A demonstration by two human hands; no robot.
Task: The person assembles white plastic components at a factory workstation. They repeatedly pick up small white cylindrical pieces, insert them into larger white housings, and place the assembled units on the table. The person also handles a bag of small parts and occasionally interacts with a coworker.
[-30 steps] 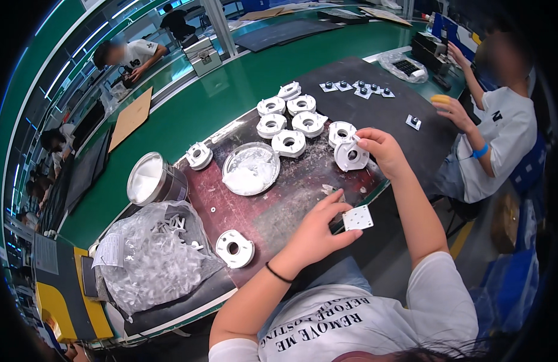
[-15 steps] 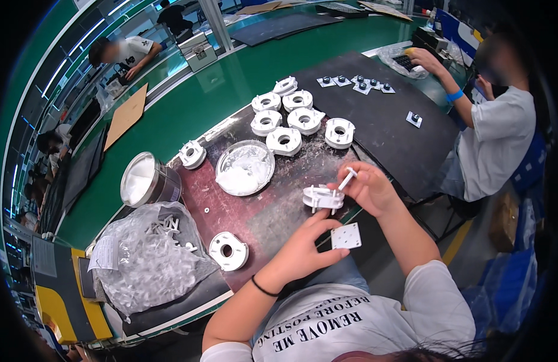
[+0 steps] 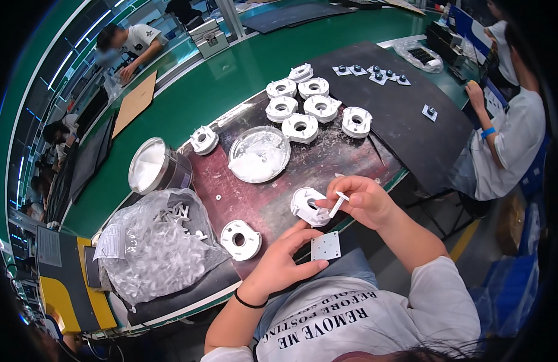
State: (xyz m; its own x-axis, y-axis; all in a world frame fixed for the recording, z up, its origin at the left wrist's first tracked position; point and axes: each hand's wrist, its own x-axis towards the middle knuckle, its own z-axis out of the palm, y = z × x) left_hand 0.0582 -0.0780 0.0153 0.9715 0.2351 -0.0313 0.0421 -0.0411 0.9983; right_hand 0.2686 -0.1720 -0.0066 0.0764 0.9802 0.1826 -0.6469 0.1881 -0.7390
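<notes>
My right hand [image 3: 363, 202] pinches a white plastic pin with a flat head [image 3: 337, 206] between thumb and fingers. Right beside its fingertips, a white round housing with a centre hole [image 3: 302, 202] sits tilted at the mat's near edge. My left hand [image 3: 285, 259] has a small white square plate with several holes [image 3: 326, 246] between its thumb and fingers. The left index fingertip reaches the underside of the housing; whether it supports it is hard to see. Another white housing [image 3: 241, 240] lies to the left of my left hand.
Several white housings [image 3: 301, 128] cluster at the mat's far side, near a clear dish of white paste [image 3: 259, 154]. A tin of white paste [image 3: 160, 166] and a plastic bag of white pins [image 3: 158, 247] stand left. At right, a co-worker [image 3: 508, 139] sits by a black mat [image 3: 399, 120].
The housing has turned from edge-on to showing its face and moved slightly left. Both hands keep their parts. The co-worker's hand has drawn back from the bagged tray. The view has shifted a little.
</notes>
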